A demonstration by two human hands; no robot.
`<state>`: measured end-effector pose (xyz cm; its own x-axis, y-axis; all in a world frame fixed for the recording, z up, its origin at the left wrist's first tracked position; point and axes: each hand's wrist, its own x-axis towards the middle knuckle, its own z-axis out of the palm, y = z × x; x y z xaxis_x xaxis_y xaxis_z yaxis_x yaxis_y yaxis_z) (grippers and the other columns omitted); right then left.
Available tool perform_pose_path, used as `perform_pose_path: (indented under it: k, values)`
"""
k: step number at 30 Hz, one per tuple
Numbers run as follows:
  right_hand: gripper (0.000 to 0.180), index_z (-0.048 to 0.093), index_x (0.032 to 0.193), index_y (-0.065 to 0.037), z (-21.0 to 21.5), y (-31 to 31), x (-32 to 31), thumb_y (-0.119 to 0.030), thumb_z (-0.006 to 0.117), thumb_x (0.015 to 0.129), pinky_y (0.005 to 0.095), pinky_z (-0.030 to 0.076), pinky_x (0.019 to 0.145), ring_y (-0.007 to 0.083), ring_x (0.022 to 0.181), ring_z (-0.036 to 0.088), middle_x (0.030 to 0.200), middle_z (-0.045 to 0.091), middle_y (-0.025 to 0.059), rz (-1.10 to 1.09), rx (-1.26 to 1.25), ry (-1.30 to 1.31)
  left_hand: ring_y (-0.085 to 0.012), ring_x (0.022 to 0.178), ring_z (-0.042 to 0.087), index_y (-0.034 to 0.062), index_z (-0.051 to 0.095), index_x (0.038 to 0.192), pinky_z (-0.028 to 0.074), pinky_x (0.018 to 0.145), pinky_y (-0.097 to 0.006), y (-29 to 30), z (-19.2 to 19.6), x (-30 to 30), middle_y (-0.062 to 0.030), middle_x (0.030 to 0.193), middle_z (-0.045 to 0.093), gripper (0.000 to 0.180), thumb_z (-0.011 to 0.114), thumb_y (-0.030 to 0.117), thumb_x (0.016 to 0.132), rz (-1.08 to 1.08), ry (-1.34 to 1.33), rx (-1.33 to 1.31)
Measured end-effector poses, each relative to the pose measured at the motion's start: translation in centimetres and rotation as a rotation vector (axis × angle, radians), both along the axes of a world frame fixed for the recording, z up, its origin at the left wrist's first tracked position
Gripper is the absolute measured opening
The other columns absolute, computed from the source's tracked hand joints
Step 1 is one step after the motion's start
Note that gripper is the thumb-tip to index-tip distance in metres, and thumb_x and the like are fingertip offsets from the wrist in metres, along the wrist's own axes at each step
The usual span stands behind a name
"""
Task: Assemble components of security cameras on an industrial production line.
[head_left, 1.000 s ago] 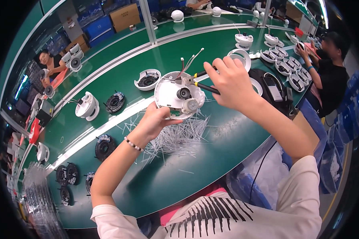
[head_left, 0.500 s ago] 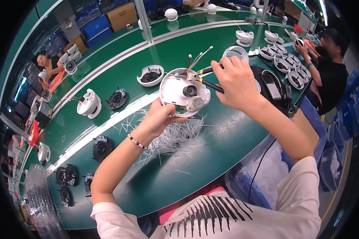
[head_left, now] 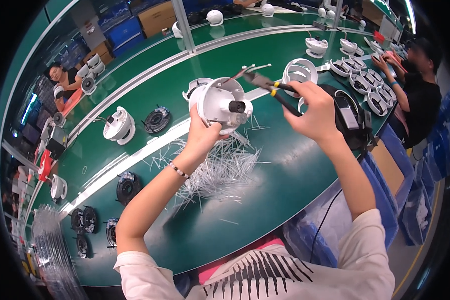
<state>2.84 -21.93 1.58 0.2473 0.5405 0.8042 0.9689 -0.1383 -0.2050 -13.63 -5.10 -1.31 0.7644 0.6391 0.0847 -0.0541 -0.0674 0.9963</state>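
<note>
My left hand [head_left: 203,140] grips the lower rim of a white rounded camera housing [head_left: 212,107], holding it tilted above the bench. A black lens barrel [head_left: 237,106] faces out from inside it. Thin wires with a white connector [head_left: 257,67] rise from its top. My right hand [head_left: 316,111] holds pliers with black and yellow handles [head_left: 288,104]. The handles are spread, and the pliers' metal jaws [head_left: 258,80] lie close to the wires; whether they touch is unclear. Below the housing spreads a pile of thin white plastic strips [head_left: 220,172], like cable ties.
Another wired white housing [head_left: 119,127] and a black round circuit part [head_left: 156,119] stand to the left. More black round parts [head_left: 128,187] sit nearer. A white ring [head_left: 301,71] and a black device [head_left: 346,114] are at the right. Co-workers sit at far left and far right.
The pliers have come away from the housing's rim, up to the wires. My left hand has turned the housing and shifted it slightly left; my right hand has moved right and a little down.
</note>
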Motion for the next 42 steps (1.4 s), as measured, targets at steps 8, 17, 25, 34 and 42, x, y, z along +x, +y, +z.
perform_pose_path:
  k: [8, 17, 25, 34, 42]
  values:
    - [0.031, 0.050, 0.102, 0.003, -8.8, 5.6, 0.6, 0.000, 0.057, 0.073, 0.0194, 0.040, 0.061, 0.0072, 0.065, 0.048, 0.081, 0.052, 0.0028, 0.423, 0.596, 0.836, -0.0211, 0.079, 0.052, 0.0006, 0.039, 0.092, 0.049, 0.080, -0.047, 4.4, -3.6, 8.8, -0.0109, 0.088, 0.048, 0.027, 0.039, -0.008, 0.066, 0.029, -0.344, -0.598]
    - [0.043, 0.056, 0.093, 0.002, -9.0, 4.6, 1.4, -0.001, 0.063, 0.051, 0.0274, 0.048, 0.057, 0.0221, 0.065, 0.056, 0.082, 0.057, 0.0136, 0.328, 0.274, 0.276, -0.0377, 0.105, 0.042, -0.0119, 0.033, 0.102, 0.046, 0.087, -0.048, 8.0, -4.9, 23.9, -0.0261, 0.112, 0.037, 0.029, 0.039, -0.006, 0.074, 0.018, -0.429, -0.848]
    - [0.047, 0.057, 0.091, 0.002, -9.1, 4.5, 2.0, -0.002, 0.061, 0.045, 0.0280, 0.048, 0.057, 0.0233, 0.063, 0.056, 0.080, 0.056, 0.0140, 0.333, 0.252, 0.178, -0.0271, 0.089, 0.057, -0.0096, 0.043, 0.112, 0.052, 0.074, -0.033, 10.3, -4.7, 17.5, -0.0176, 0.109, 0.050, 0.036, 0.052, 0.010, 0.083, -0.197, 0.256, -0.204]
    - [0.045, 0.056, 0.094, 0.002, -9.0, 5.2, 0.4, 0.001, 0.058, 0.049, 0.0299, 0.047, 0.062, 0.0251, 0.067, 0.056, 0.082, 0.056, 0.0141, 0.373, 0.177, 0.115, -0.0326, 0.089, 0.054, -0.0009, 0.056, 0.097, 0.044, 0.081, -0.037, 16.2, -7.7, 0.1, -0.0171, 0.099, 0.055, 0.045, 0.068, 0.025, 0.062, 0.328, 0.856, 1.236]
    - [0.039, 0.055, 0.097, 0.003, -9.1, 5.0, -1.0, 0.004, 0.057, 0.058, 0.0277, 0.045, 0.061, 0.0245, 0.070, 0.054, 0.085, 0.056, 0.0144, 0.388, 0.127, 0.135, -0.0332, 0.078, 0.056, 0.0016, 0.057, 0.080, 0.045, 0.067, -0.042, 16.6, -5.6, -7.1, -0.0143, 0.082, 0.057, 0.010, 0.058, 0.007, 0.071, 0.399, 0.672, 1.199]
